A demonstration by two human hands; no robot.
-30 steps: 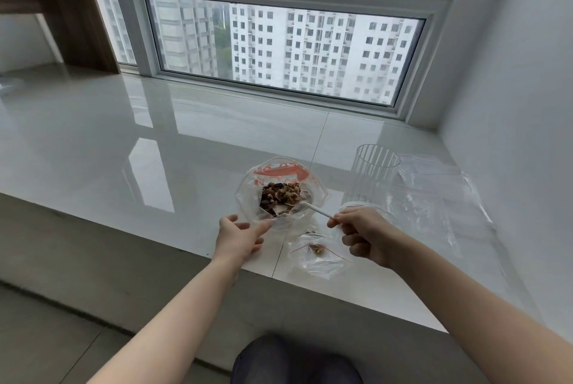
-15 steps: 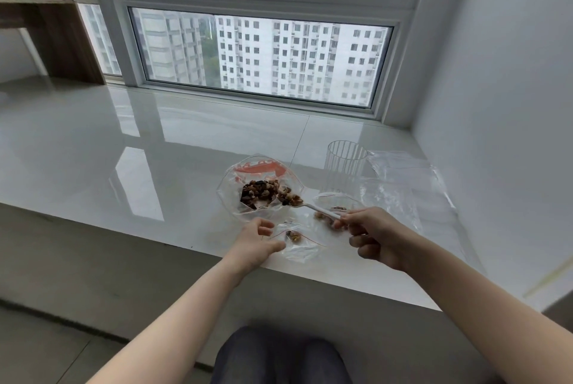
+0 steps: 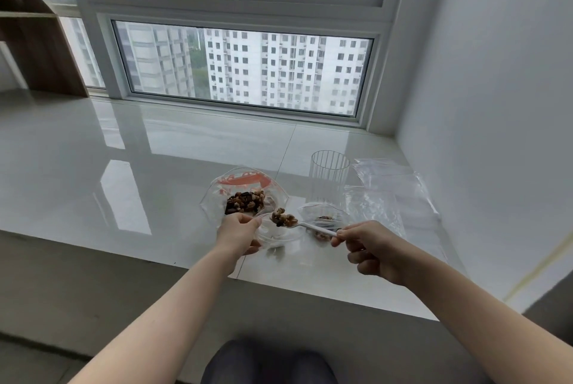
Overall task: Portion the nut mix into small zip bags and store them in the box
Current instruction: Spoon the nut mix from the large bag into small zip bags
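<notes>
The nuts (image 3: 283, 218) sit heaped on a spoon (image 3: 297, 224) above the small bag (image 3: 273, 236), likely ready to tip in. The right hand (image 3: 372, 250) pinches the spoon's handle to keep it level. The left hand (image 3: 237, 233) grips the bag's edge, probably to hold it open. More nuts wait in the big bag (image 3: 245, 194) behind. A cup (image 3: 329, 179) stands near.
</notes>
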